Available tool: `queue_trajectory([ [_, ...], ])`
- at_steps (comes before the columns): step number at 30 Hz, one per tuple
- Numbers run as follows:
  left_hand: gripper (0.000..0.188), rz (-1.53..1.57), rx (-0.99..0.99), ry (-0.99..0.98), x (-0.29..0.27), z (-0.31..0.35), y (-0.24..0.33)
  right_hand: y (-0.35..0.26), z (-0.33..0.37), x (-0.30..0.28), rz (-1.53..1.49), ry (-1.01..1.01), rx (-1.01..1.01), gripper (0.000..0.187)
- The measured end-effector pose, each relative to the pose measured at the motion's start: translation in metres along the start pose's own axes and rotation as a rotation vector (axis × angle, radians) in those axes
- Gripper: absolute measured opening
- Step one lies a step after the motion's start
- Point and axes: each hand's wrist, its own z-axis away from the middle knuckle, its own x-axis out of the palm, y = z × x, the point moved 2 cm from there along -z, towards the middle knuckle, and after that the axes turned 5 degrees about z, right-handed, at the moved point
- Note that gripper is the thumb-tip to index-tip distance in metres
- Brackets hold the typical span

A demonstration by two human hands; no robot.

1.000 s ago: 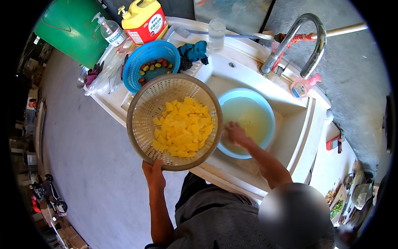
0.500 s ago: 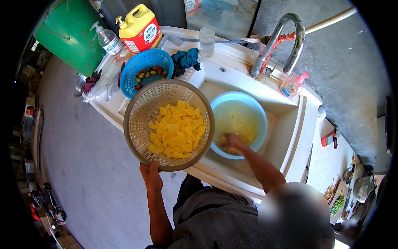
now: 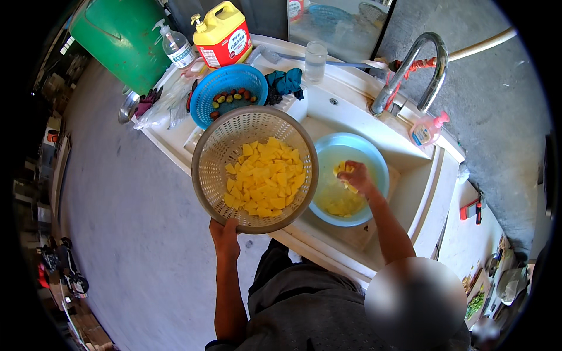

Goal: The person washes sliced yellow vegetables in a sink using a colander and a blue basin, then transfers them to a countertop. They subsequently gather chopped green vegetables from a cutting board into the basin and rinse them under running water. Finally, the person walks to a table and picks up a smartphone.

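Note:
My left hand (image 3: 225, 238) is closed on the near rim of a large grey-brown plastic colander (image 3: 212, 155), which is tipped slightly. Yellow cut potato pieces (image 3: 269, 181) are heaped in it. To its right, a light-blue basin (image 3: 381, 167) of cloudy water stands in the sink (image 3: 406, 213). Above that water my right hand (image 3: 357, 177) is closed around a few potato pieces (image 3: 341, 169). More pieces (image 3: 345, 206) lie under the water at the near side of the basin.
Behind the colander sits a blue basket (image 3: 202, 93) with small red and green fruits. A yellow jug (image 3: 225, 35), clear pump bottle (image 3: 178, 47), glass (image 3: 315, 61) and dark cloth (image 3: 285, 82) line the back. The faucet (image 3: 433, 70) and pink soap bottle (image 3: 426, 130) are at right.
My right hand has risen from the water at the near side of the basin, bringing up potato pieces. My left hand keeps its grip on the colander. The whole view has shifted slightly.

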Motion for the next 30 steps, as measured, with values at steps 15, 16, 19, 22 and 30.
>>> queue_trajectory([
  [15, 0.043, 0.003, 0.015, 0.030, 0.007, -0.002, 0.005, -0.241, 0.043, 0.094, 0.340, -0.143, -0.988, 0.040],
  [16, 0.043, 0.013, 0.014, 0.031, 0.011, -0.001, 0.007, -0.240, 0.043, 0.100, 0.363, -0.126, -1.003, 0.039],
  [19, 0.045, -0.002, 0.006, 0.034, 0.001, 0.000, 0.004, -0.244, 0.030, 0.084, 0.208, -0.178, -0.808, 0.028],
  [22, 0.046, 0.005, 0.006, 0.042, 0.008, 0.002, 0.007, -0.217, 0.003, 0.053, -0.020, 0.014, -0.805, 0.013],
  [30, 0.048, 0.024, -0.010, 0.008, 0.009, -0.003, 0.003, 0.014, -0.074, -0.001, 0.895, -0.134, -0.189, 0.069],
])
